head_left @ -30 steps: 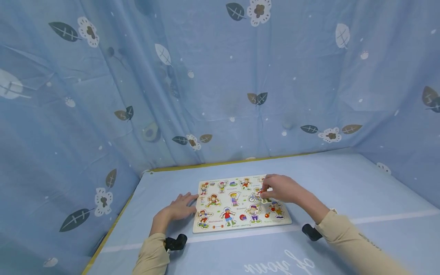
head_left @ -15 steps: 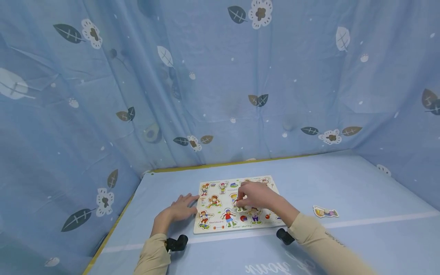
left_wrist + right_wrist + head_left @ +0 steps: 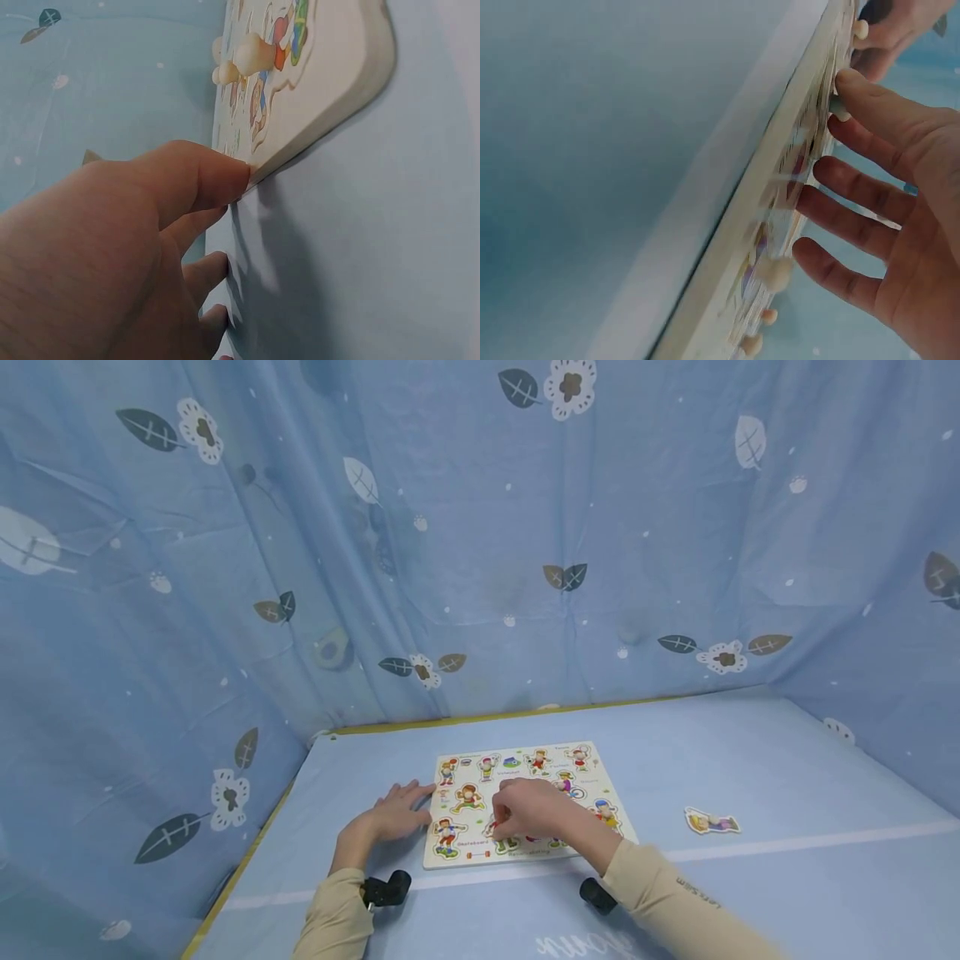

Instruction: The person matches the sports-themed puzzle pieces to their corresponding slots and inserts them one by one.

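A cream knobbed peg puzzle board (image 3: 480, 860) printed with sports figures lies flat on the table. My right hand (image 3: 534, 807) reaches over its front middle. Between thumb and index finger it pinches a small knob (image 3: 840, 109) of a skater puzzle piece (image 3: 507, 845) with green boots, low over the roller-skating spot. Whether the piece is seated cannot be told. My left hand (image 3: 393, 814) rests at the board's left edge, thumb (image 3: 225, 180) touching the rim, fingers extended on the table. Part of the board's centre is hidden behind my right hand.
Another loose puzzle piece (image 3: 711, 821) lies on the table right of the board. Several round knobs (image 3: 255, 54) stand up from the board. Behind the table's yellow-edged back hangs a blue patterned curtain (image 3: 465, 568).
My right hand has carried the skater piece left and toward me, from the board's right side to its front middle. The loose piece at right came into sight. My left hand stayed put.
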### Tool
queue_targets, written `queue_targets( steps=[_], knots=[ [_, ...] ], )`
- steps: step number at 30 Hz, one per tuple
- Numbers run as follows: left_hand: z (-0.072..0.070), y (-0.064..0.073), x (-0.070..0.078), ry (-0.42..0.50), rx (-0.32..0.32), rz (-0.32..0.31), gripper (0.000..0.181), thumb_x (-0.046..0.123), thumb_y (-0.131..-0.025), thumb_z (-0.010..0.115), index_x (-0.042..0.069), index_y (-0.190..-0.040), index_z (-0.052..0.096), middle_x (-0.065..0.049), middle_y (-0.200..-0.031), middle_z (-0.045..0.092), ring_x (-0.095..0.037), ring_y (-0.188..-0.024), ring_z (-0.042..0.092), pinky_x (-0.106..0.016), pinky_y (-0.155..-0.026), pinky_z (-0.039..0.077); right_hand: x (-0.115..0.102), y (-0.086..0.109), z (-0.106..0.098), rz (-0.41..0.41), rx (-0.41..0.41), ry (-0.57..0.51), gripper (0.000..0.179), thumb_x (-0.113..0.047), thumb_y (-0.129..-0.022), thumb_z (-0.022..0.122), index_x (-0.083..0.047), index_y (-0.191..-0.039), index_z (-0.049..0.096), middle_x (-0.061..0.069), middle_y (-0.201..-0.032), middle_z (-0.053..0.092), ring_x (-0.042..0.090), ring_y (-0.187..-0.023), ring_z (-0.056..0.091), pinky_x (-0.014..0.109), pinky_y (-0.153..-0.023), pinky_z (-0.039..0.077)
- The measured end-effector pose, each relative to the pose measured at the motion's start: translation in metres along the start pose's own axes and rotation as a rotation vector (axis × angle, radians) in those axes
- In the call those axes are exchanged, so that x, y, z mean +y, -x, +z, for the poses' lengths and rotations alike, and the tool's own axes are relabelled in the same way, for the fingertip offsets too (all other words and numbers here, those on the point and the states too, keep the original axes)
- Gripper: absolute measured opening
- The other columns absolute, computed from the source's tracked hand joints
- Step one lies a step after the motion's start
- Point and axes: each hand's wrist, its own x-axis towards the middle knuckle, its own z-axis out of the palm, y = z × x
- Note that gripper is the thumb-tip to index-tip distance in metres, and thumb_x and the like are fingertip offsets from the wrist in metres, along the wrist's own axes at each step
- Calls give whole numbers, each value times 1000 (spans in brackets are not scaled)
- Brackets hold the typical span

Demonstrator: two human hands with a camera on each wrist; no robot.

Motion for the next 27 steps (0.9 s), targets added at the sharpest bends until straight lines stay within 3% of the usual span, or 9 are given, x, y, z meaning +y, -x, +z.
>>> queue_targets(
  steps=[5,10,16,21,27],
  knots=[
    [-2,0,1,-9,1,2,59,26,-93,54,13,-150,44,-22,-160,26,-48,-148,11,-66,-118,11,-5,0,3,-17,40,40,19,-28,-82,77,-25,-72,62,-13,-74,48,6,-65,45,23,-55,39],
    [0,-2,0,-10,-1,10,59,26,-93,54,13,-149,44,-23,-159,27,-48,-148,12,-66,-118,11,-1,4,5,-37,45,38,10,-30,-84,77,-25,-80,68,-12,-79,50,4,-66,45,23,-57,41],
    [2,-2,0,-6,8,12,59,27,-93,55,12,-149,45,-22,-159,27,-48,-148,12,-66,-118,12,4,13,-4,-44,52,22,10,-32,-86,76,-24,-90,73,-11,-90,61,5,-77,56,25,-66,49],
    [2,-1,0,-6,11,4,59,27,-93,55,12,-149,45,-23,-159,27,-48,-148,12,-66,-118,11,17,28,-15,-10,68,37,10,-31,-86,76,-25,-92,72,-12,-96,64,7,-84,60,30,-73,52],
    [2,-1,-1,1,14,12,59,27,-92,55,12,-149,45,-23,-159,28,-48,-148,12,-66,-118,11,41,55,-28,17,96,70,7,-26,-86,76,-24,-90,71,-11,-93,62,6,-78,55,30,-70,50]
  ],
)
